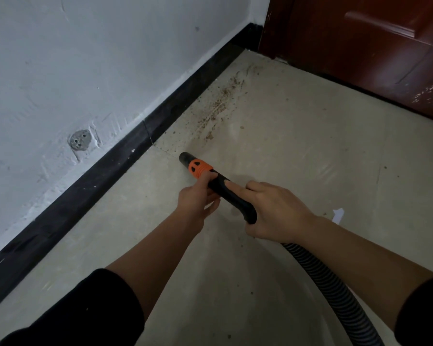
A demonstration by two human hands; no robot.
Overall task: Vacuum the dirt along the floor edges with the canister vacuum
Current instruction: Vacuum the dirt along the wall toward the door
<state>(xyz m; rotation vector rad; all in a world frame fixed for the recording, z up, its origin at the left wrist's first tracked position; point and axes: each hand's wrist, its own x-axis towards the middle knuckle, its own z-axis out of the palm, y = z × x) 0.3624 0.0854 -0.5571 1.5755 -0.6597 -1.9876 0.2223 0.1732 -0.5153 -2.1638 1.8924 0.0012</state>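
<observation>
I see a grey-white wall (pixel 85 58) with a round grey patch (pixel 79 139), a black baseboard (pixel 110 156) under it, a beige floor (pixel 310 158) and a red-brown door (pixel 360 46).

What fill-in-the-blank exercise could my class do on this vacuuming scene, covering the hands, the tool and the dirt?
1. The left hand holds the black handle just behind a collar coloured ____.
2. The right hand grips the handle's rear end, from which a ribbed ____ trails toward the bottom edge.
3. The brown dirt lies along the baseboard, ahead of the nozzle, toward the red-brown ____.

Missing words: orange; hose; door.
</observation>
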